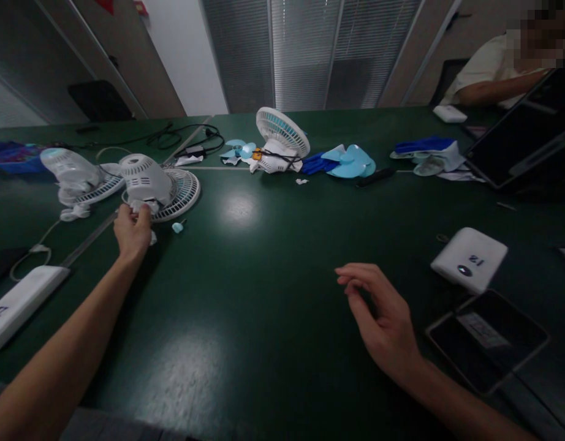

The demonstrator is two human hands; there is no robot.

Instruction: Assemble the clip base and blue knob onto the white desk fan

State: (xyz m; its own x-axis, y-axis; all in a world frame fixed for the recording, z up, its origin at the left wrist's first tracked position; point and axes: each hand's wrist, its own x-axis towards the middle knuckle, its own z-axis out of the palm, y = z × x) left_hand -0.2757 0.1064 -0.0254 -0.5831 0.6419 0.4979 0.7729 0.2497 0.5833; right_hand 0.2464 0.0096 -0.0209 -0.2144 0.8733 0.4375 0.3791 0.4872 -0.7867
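Note:
My left hand [132, 231] reaches out to a white desk fan [147, 179] lying grille-down on the dark green table [264, 275], and its fingers close on a white part at the fan's base. A small light-blue knob [177, 227] lies just right of that hand. My right hand [382, 320] hovers over the table at the near right, fingers loosely curled and apart, holding nothing. It is nearest to a white box [469, 259] and a dark phone [487, 340].
A second white fan [73, 174] lies at the far left, a third [280, 141] at the back centre with light-blue blades [351, 162] beside it. A white power strip [20, 303] lies near left. Another person [494, 79] sits at the far right behind a tablet [521, 141].

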